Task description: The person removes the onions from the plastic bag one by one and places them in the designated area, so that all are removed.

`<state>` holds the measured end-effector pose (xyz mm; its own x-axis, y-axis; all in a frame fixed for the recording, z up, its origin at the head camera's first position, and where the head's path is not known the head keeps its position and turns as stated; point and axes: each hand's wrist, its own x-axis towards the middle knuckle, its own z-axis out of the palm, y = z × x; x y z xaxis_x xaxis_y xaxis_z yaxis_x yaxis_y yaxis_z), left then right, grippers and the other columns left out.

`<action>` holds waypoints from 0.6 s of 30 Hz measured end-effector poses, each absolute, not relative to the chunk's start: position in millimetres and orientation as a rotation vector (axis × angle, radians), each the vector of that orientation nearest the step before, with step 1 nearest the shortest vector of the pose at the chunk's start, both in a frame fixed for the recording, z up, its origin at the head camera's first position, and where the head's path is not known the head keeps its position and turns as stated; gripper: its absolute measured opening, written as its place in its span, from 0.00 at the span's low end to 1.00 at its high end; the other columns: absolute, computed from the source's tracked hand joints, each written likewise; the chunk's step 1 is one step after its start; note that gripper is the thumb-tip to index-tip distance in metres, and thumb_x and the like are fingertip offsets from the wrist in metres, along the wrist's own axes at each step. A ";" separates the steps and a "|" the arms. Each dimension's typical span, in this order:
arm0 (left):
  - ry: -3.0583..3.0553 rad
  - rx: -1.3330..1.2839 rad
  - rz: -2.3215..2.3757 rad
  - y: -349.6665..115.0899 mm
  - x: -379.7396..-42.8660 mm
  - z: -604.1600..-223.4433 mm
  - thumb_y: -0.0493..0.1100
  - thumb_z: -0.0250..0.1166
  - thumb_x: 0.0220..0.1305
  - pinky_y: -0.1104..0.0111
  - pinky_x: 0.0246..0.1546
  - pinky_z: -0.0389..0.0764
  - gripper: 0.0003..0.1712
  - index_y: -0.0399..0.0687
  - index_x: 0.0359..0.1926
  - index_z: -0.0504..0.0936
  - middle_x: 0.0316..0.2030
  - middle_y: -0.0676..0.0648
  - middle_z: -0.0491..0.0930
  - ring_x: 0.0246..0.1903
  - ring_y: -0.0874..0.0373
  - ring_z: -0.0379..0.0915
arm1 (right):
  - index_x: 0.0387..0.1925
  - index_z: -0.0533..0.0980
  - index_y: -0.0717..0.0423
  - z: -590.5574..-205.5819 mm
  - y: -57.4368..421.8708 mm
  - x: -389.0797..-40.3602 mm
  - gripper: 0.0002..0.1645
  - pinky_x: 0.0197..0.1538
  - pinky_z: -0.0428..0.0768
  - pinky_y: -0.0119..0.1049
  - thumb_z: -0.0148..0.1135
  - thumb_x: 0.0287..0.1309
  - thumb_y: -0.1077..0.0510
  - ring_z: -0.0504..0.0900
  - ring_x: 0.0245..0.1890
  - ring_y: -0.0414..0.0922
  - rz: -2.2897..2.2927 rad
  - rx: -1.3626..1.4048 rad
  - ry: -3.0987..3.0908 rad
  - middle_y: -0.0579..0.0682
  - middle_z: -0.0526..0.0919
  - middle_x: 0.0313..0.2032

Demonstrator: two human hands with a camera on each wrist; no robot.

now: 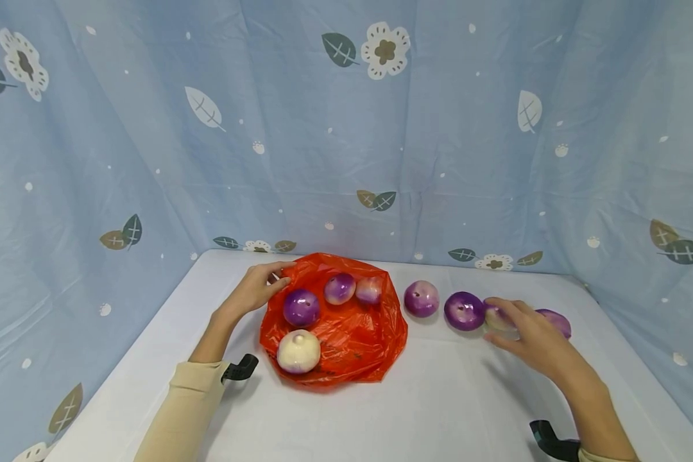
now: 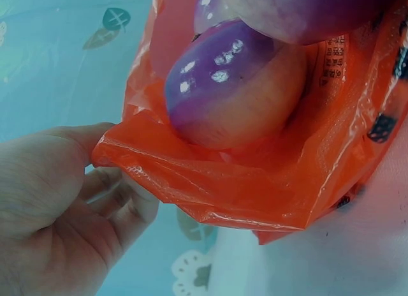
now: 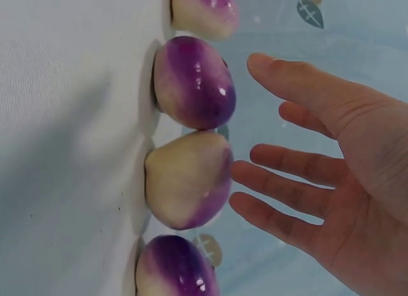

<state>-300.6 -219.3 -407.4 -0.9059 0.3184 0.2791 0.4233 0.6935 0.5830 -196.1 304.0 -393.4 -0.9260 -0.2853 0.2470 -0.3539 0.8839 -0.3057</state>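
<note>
Head view's pretty bright and even, soft shadow on the worktop (image 1: 439, 404) right of the red bag (image 1: 352, 333). Glare spots on the purple vegetable (image 2: 236, 92) inside it; wrist views look dimmer, kinda hazy.

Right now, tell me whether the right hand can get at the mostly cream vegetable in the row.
Likely yes: the open right hand is beside the mostly cream vegetable, with nothing visible standing between them.

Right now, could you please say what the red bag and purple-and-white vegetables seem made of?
The red bag looks like thin, glossy plastic film: it crinkles and shines. The vegetables look smooth and glossy, with bright highlights, perhaps moulded plastic, possibly real.
</note>
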 end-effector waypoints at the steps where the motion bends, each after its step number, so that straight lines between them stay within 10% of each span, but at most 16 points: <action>1: -2.748 -0.601 -1.008 -219.3 -300.1 -407.3 0.38 0.65 0.65 0.74 0.29 0.80 0.23 0.44 0.62 0.78 0.38 0.42 0.84 0.33 0.55 0.77 | 0.63 0.69 0.54 -394.1 303.1 -196.3 0.37 0.48 0.77 0.68 0.70 0.56 0.46 0.78 0.53 0.70 0.515 0.495 -2.856 0.69 0.76 0.55; 18: -2.772 -0.568 -1.030 -217.5 -297.8 -404.7 0.38 0.64 0.66 0.73 0.30 0.81 0.23 0.44 0.62 0.78 0.42 0.41 0.84 0.34 0.54 0.77 | 0.63 0.71 0.55 -387.7 268.2 -201.3 0.37 0.53 0.75 0.66 0.72 0.54 0.47 0.76 0.56 0.67 0.469 0.544 -2.882 0.67 0.78 0.55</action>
<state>-297.8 -217.5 -404.7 -0.9207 0.3014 0.2478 0.3900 0.6960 0.6028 -201.3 268.2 -387.7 -0.9189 -0.3258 0.2225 -0.3796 0.8839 -0.2731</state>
